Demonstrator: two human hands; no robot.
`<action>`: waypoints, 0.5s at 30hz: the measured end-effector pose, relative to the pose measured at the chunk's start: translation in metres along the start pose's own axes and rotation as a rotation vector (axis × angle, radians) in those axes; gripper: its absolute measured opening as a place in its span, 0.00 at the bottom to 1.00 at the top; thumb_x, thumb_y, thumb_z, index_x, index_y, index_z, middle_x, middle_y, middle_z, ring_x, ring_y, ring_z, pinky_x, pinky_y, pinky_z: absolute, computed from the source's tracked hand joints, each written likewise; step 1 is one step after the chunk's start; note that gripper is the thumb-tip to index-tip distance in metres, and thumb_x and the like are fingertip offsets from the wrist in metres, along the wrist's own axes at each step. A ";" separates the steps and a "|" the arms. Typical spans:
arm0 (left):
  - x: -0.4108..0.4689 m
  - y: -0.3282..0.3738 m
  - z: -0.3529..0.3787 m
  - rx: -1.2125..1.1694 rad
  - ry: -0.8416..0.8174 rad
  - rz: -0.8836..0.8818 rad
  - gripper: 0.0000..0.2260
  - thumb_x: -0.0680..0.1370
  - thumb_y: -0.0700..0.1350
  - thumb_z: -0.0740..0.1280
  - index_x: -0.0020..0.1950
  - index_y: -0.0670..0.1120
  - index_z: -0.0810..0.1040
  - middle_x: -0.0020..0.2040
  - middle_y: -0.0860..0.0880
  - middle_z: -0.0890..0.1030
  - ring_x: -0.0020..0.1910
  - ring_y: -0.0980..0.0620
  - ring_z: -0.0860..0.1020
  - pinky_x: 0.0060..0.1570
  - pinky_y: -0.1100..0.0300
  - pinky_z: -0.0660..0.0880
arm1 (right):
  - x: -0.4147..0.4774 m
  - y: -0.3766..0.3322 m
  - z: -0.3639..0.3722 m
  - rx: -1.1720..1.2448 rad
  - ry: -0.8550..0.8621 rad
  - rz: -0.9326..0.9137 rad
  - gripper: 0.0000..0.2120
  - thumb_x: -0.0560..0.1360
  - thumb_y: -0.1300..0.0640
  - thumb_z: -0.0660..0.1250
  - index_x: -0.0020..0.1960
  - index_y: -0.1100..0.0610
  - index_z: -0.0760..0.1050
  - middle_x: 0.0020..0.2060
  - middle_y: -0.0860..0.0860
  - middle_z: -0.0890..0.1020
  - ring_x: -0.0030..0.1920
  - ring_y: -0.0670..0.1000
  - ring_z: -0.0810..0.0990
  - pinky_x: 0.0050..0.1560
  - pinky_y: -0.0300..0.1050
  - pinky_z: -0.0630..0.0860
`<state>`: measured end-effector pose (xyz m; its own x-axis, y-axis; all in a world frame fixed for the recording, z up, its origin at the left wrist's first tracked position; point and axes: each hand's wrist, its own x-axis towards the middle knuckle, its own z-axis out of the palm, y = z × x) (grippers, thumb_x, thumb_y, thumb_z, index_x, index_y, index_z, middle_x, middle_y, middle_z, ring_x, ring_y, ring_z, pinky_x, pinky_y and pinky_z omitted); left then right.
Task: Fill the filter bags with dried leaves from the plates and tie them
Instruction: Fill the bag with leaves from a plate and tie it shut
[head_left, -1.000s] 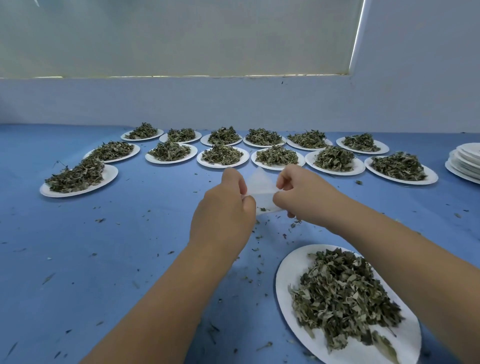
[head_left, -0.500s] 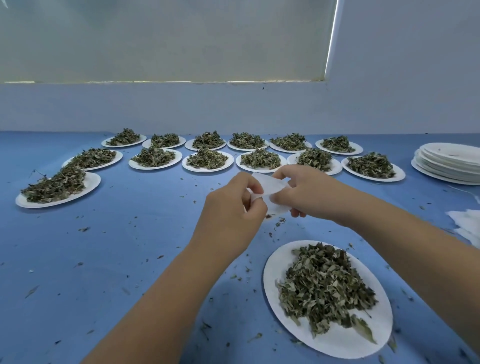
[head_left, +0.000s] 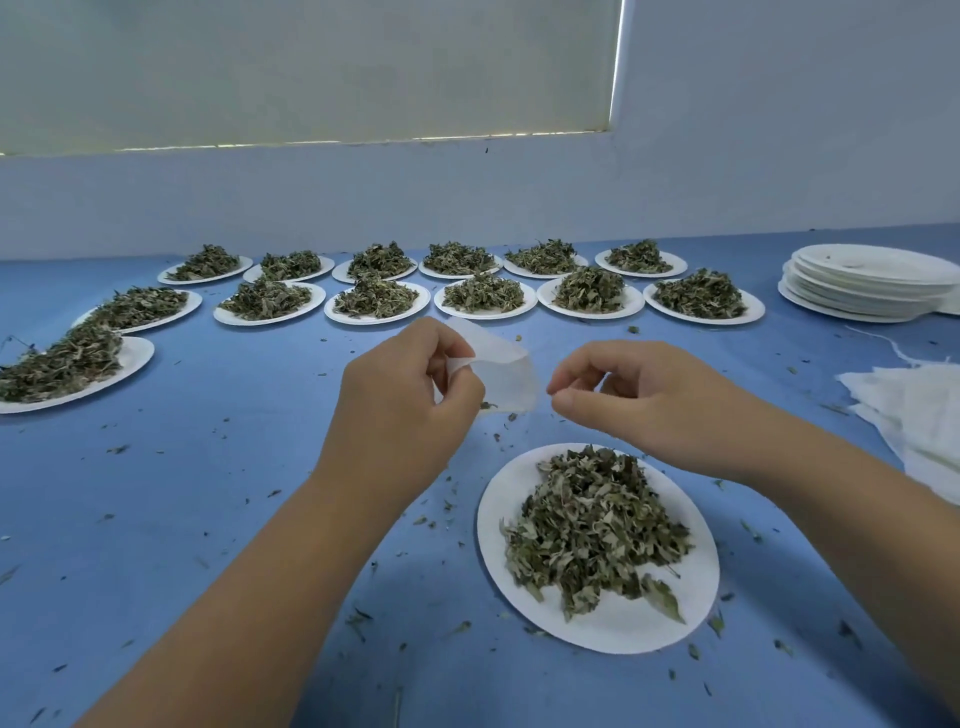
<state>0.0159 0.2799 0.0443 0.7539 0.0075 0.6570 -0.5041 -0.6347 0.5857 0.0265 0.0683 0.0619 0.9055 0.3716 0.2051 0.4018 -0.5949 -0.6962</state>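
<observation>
Crumbs of dried leaf (head_left: 358, 618) are scattered all over the blue table cover (head_left: 182, 519) right in front. Just right of centre sits a round white paper plate (head_left: 524, 608) with a heap of dried green leaves (head_left: 592, 525) piled on it.

Both forearms reach in from the bottom edge, over the table. The left hand (head_left: 400, 400) is curled up and pinching one edge of a small, thin, see-through white filter bag (head_left: 506, 376). The bag is up off the table, just beyond the near plate, sticking out to the right of that hand. It looks flat, and I can't make out any leaves inside.

The right hand (head_left: 639, 395) is just beside the bag, with a small gap, not touching it. Its fingers are curled, with thumb and forefinger tips nearly meeting. Whether there's a thread pinched between them, I honestly can't tell.

Off to the right edge there's a heap of thin white material (head_left: 919, 410) lying on the cover. Further back on that side is a stack of bare white plates (head_left: 872, 283).

At the left edge sits one more leaf-loaded plate (head_left: 136, 358). Across the back, near the wall, two rows of white plates (head_left: 519, 312) each carry their own leaf pile. Behind them there's a pale wall (head_left: 779, 156) and a closed light blind (head_left: 311, 67).
</observation>
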 end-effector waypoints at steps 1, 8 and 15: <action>0.000 0.000 0.000 0.023 0.005 0.012 0.05 0.74 0.40 0.67 0.42 0.50 0.76 0.29 0.63 0.73 0.27 0.59 0.69 0.29 0.72 0.65 | -0.004 -0.001 -0.001 -0.038 -0.006 -0.001 0.07 0.70 0.40 0.66 0.44 0.41 0.79 0.38 0.40 0.79 0.30 0.40 0.73 0.33 0.36 0.71; -0.002 -0.001 0.006 0.113 -0.008 0.002 0.05 0.74 0.42 0.65 0.40 0.52 0.74 0.33 0.63 0.74 0.29 0.61 0.70 0.27 0.68 0.67 | -0.032 -0.014 -0.008 -0.406 -0.256 0.048 0.20 0.66 0.28 0.60 0.50 0.38 0.73 0.42 0.39 0.76 0.41 0.37 0.74 0.39 0.37 0.71; -0.005 -0.002 0.014 0.136 -0.070 -0.049 0.04 0.73 0.43 0.65 0.38 0.51 0.74 0.28 0.52 0.72 0.30 0.59 0.69 0.30 0.70 0.66 | -0.047 -0.022 -0.002 -0.582 -0.305 0.049 0.27 0.67 0.25 0.57 0.60 0.38 0.65 0.50 0.38 0.67 0.47 0.41 0.72 0.42 0.38 0.69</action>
<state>0.0192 0.2698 0.0336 0.8060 -0.0094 0.5919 -0.4076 -0.7340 0.5433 -0.0246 0.0626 0.0693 0.8795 0.4689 -0.0807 0.4473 -0.8727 -0.1960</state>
